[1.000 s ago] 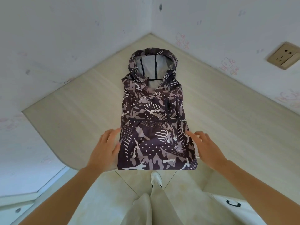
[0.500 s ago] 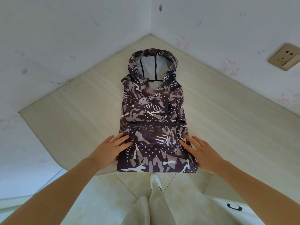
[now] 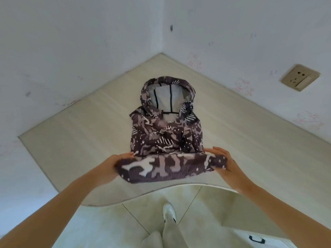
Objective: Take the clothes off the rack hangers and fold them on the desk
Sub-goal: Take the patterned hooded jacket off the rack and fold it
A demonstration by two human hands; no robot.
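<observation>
A dark camouflage-print hooded jacket [image 3: 165, 133] lies on the pale wooden corner desk [image 3: 80, 133], hood toward the wall corner. Its bottom hem is lifted off the desk and turned up toward the hood. My left hand [image 3: 109, 165] grips the hem's left end. My right hand [image 3: 227, 165] grips the right end, fingers over the top of the fabric. Both hands hover just above the desk's near edge.
White walls close the desk on two sides. A beige wall socket [image 3: 300, 77] sits on the right wall. Below the curved desk edge are a tiled floor, my leg and white shoe [image 3: 169, 213], and a white drawer with a black handle [image 3: 257, 239].
My hands lay flat on the jacket's lower corners; now they grip the hem and have raised it off the desk, folding it toward the hood.
</observation>
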